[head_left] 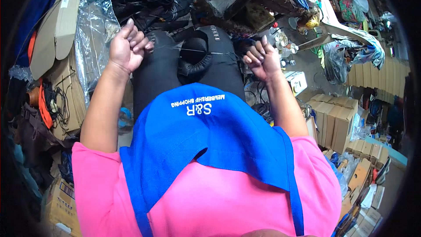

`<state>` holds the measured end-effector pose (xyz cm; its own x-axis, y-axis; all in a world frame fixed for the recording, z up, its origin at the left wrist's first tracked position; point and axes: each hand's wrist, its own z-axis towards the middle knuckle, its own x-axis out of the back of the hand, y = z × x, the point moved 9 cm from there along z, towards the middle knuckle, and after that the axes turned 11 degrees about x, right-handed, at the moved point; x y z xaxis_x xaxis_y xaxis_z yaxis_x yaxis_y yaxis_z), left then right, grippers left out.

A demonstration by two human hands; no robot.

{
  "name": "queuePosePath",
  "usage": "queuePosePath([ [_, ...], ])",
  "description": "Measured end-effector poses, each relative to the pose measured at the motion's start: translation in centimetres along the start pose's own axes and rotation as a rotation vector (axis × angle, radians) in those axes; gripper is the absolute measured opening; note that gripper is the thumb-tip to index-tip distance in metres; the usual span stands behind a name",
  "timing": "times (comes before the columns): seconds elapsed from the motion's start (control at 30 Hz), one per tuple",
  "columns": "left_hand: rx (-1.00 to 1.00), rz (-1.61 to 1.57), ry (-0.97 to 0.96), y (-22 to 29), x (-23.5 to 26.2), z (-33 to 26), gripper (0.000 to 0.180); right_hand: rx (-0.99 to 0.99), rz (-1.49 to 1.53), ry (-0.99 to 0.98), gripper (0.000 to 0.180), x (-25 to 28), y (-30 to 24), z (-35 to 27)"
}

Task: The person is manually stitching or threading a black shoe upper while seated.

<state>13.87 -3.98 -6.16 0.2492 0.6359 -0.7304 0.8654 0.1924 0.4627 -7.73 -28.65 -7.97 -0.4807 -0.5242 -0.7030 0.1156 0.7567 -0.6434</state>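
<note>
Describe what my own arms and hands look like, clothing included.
Short, plain pink sleeves cover your upper arms. Your forearms are bare. Both the left hand and right hand are ungloved, and no watch or bracelet shows on either wrist.

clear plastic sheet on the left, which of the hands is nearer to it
Left. The left hand is by the sheet's right edge; the right hand is across the black-clad legs.

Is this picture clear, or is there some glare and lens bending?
In the head view, edges bend toward the dark rim; there too, glare streaks the clear plastic sheet, the black padded item loses detail in its hollow, the thread shows only faintly, and the left hand and right hand look fairly sharp.
</note>
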Motion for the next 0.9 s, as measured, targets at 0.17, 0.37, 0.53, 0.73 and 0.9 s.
queuePosePath([
  [0.17, 0.055, 0.001, -0.015, -0.9, 0.8, 1.3, 0.044, -0.006, 0.1, -0.05, 0.047, 2.3, 0.4, -0.7],
  [0.37, -0.615, 1.413, 0.599, 7.6, 4.0, -3.3, 0.039, -0.034, -1.46, 0.079, 0.068, 8.8, -6.3, -2.9],
  [0.53, -0.664, 1.759, 0.053, -4.3, -8.6, -4.3, 0.035, 0.267, -1.292, -0.263, 0.067, -5.4, -4.6, 2.5],
  [0.73, -0.621, 1.953, -0.025, -9.0, -10.0, -2.7, 0.032, 0.108, -1.764, -0.659, 0.036, -12.0, 1.8, 5.7],
  [0.9, -0.644, 1.831, -0.035, -9.3, -8.8, -3.4, 0.029, 0.241, -1.731, -0.486, 0.039, -11.2, 1.4, 3.7],
])
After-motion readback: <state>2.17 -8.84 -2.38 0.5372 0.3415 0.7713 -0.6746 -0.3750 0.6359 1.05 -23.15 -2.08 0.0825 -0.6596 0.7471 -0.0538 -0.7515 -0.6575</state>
